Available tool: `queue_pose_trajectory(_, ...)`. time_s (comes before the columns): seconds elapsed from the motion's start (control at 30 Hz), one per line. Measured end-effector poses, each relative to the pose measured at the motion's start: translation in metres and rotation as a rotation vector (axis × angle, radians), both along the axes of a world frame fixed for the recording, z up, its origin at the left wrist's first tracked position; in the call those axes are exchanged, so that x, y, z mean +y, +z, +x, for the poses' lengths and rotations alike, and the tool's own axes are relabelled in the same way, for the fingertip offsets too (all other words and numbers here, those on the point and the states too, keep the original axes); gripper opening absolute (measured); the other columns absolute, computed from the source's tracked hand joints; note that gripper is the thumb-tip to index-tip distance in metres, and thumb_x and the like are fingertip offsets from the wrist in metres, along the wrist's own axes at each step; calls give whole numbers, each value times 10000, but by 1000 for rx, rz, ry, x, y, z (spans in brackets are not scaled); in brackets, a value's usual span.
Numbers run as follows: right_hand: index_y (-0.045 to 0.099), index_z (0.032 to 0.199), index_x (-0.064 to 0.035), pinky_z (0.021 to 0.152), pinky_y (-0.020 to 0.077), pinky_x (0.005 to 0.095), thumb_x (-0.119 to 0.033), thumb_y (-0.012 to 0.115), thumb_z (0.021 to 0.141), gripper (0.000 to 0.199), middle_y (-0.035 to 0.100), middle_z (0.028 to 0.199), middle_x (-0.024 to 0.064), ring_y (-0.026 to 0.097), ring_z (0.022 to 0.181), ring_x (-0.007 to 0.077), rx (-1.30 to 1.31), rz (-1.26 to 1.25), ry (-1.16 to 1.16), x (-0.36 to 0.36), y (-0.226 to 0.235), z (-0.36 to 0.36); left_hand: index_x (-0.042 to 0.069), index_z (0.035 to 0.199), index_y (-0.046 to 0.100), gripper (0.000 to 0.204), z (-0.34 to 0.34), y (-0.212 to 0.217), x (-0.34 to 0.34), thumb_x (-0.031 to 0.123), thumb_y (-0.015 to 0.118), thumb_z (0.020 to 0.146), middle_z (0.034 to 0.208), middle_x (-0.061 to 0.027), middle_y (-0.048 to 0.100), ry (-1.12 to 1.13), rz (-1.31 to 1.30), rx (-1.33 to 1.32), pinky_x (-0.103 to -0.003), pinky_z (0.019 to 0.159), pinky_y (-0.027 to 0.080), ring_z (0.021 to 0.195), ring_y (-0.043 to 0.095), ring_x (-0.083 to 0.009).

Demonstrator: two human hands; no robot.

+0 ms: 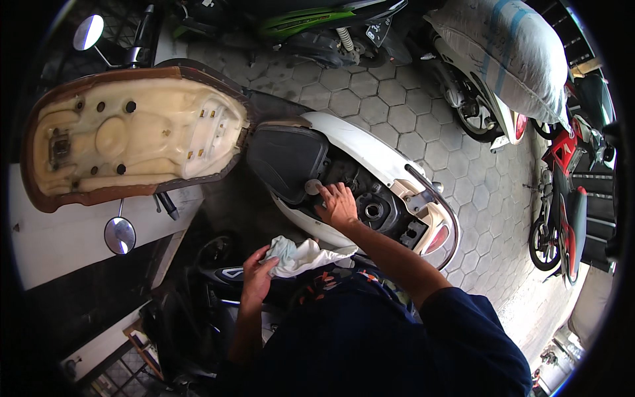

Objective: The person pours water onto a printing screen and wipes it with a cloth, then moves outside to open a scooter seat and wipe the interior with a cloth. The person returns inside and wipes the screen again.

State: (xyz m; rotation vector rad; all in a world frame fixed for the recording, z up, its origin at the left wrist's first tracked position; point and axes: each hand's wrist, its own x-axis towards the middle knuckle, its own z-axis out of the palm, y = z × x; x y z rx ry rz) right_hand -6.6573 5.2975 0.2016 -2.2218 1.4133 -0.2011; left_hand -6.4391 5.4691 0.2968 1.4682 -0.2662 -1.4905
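Observation:
My left hand (256, 274) is closed on a crumpled white and pale-blue cloth (297, 257), which trails to the right in front of my body. Over the opened seat area of a white scooter (350, 131), my right hand (338, 205) has its fingers bent, the tips at the edge of a small round greyish cap (313, 187). That cap lies against the black compartment cover (286, 159). Just right of the hand is a round filler opening (373, 210). The brown seat (135, 132) is tipped up, its cream underside facing me.
A curved metal grab rail (452, 225) rings the scooter's tail. Mirrors (120, 235) stick out beside the seat. Another dark motorbike (231, 272) stands close below my left hand. Beyond the hexagonal paving (397, 99) are a green motorbike (291, 25), a sack-laden scooter (506, 53) and a red motorbike (565, 155).

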Motion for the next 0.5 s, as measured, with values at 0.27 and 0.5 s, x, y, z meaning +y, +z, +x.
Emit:
queue_pose_trajectory(0.27,564,1270,-82,897,401,388,-322,733,742,603,579,1066,91,511,1064,259,82,-128,-126,-16,-36,46,-100,1255,540,442,152,-23,31,-45,638,827,1193,-166,617,228,-2,-254,-315,976,448,1086,605,-223)
queue_pose_trajectory(0.5,492,1357,-41,1010,414,412,-97,740,730,677,557,1244,152,516,1131,339,51,-91,-512,55,26,-55,-104,1246,565,453,200,-73,39,-11,670,816,1212,-168,620,174,57,-365,-313,986,439,1088,603,-229)
